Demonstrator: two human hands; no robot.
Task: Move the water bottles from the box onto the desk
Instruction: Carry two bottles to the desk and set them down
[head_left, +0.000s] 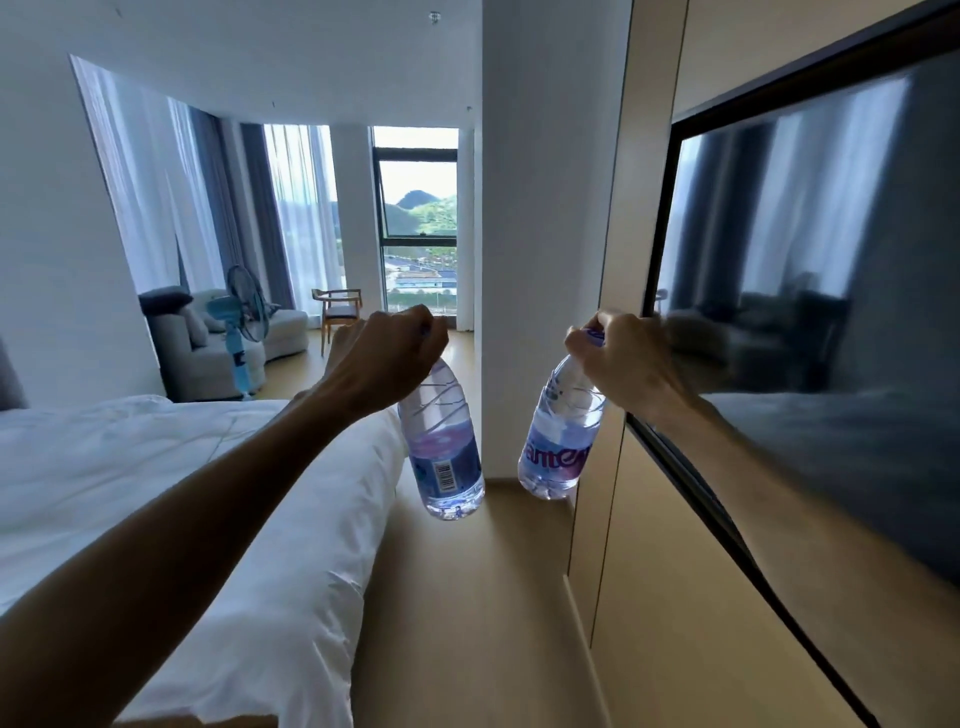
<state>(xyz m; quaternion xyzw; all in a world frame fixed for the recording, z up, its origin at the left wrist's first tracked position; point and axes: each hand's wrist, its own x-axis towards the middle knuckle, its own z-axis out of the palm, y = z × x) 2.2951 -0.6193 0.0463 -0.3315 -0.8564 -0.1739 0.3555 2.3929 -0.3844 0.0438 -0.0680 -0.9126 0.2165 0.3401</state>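
Here both hands, left hand and right hand, each grip a hanging water bottle's cap.

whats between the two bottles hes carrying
Nothing: in the head view the left bottle and right bottle hang apart, with only distant white pillar and floor behind.

Left hand gripping bottle, right hand gripping second bottle, bed beside
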